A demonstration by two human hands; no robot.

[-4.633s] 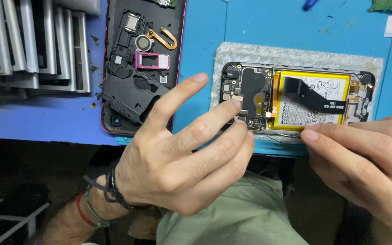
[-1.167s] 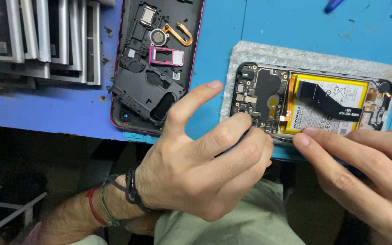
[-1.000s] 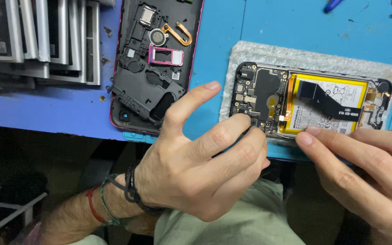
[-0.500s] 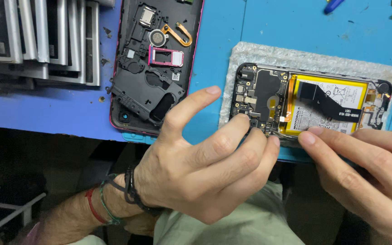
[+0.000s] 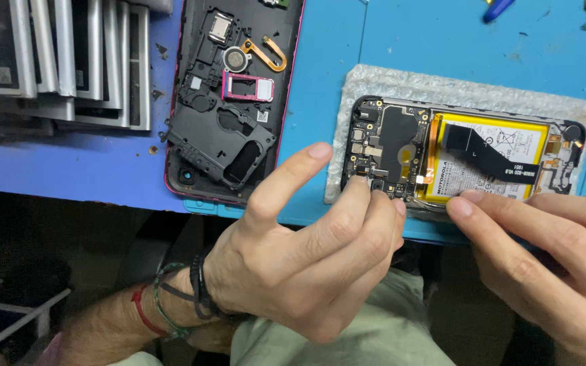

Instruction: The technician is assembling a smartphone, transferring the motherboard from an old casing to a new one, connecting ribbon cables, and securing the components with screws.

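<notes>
**K:** Grip check: left hand (image 5: pixel 306 251) is pinched nearly shut, thumb and middle finger meeting at the near edge of the opened black smartphone with exposed circuit board and yellow battery (image 5: pixel 459 159), index finger stuck out straight. Can't tell if there's a small part or tool between the fingertips; they cover it.

**R:** Right hand (image 5: pixel 544 251)?

**K:** Fingers flat and together, tips pressing the phone's near edge below the battery. Holding nothing, just bracing.

**R:** Where's the phone sitting?

**K:** On a grey bubble-wrap pad (image 5: pixel 381 81) at the front lip of the blue bench (image 5: pixel 401 41), near edge almost at the drop-off.

**R:** Risks?

**K:** Main one I'd guess: the pad slides under side load and the phone goes off the lip into the lap. Second: anything tiny in that pinch drops into the dark gap under the bench. Third: a fingertip slip rakes the board connectors or snags the black flat flex cable (image 5: pixel 486 150) lying across the battery.

**R:** Anything else close?

**K:** Detached black phone back cover with pink tray frame (image 5: pixel 228 102) lies just left, apart from the left hand. Stack of grey screen panels (image 5: pixel 55 61) far left, out of the way.
</notes>
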